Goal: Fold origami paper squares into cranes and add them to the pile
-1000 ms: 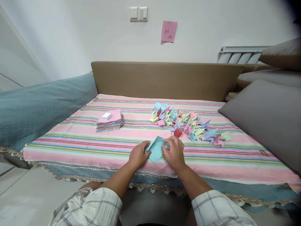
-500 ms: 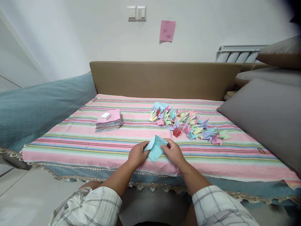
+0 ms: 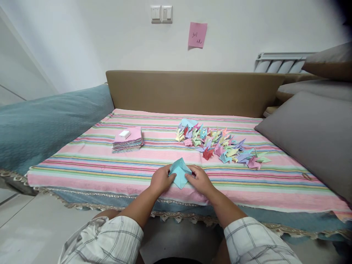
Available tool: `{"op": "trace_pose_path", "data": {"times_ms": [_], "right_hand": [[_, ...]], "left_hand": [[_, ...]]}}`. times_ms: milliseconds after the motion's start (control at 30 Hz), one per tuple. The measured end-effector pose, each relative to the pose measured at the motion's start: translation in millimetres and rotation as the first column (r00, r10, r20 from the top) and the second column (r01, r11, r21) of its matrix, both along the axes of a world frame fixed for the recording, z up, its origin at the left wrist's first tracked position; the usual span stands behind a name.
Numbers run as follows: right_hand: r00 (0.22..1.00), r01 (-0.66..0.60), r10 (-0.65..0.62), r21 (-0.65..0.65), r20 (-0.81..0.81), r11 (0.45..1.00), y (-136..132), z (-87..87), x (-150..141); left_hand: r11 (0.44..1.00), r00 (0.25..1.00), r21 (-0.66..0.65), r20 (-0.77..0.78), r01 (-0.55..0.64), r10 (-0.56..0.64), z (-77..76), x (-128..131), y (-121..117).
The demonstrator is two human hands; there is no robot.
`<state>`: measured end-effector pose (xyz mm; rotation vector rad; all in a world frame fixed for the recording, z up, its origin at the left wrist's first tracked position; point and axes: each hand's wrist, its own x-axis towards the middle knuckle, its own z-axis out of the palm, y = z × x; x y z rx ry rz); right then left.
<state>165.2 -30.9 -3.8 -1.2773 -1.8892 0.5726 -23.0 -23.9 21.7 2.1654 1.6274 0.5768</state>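
Observation:
A light-blue sheet of origami paper (image 3: 180, 175), folded to a diamond-like shape with a raised top flap, is held between both hands near the front of the striped cloth. My left hand (image 3: 161, 179) pinches its left edge, thumb on top. On the opposite edge, my right hand (image 3: 201, 180) grips the paper with its thumb lying on the face and fingers behind. Beyond my hands lies a spread of folded paper cranes (image 3: 217, 145) in several colours. The undersides of the paper and the fingertips behind it are hidden.
A stack of square paper (image 3: 128, 146) sits to the left, a small white block (image 3: 124, 134) on top. Grey cushions (image 3: 310, 135) are piled at the right. A small brown object (image 3: 306, 176) lies near them. Behind stands a brown backrest (image 3: 189, 91).
Both hands have drawn closer together on the blue paper, and its side corners have folded inward, making it narrower. The view has shifted slightly.

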Motion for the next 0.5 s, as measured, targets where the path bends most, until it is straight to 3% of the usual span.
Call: {"op": "trace_pose_path", "data": {"times_ms": [500], "right_hand": [[0.929,-0.081,0.085,-0.027,0.360,0.996,-6.5,4.1,5.8]], "left_hand": [[0.994,0.996,0.069,0.012,0.082,-0.083,-8.4,-3.2,1.7]]}}
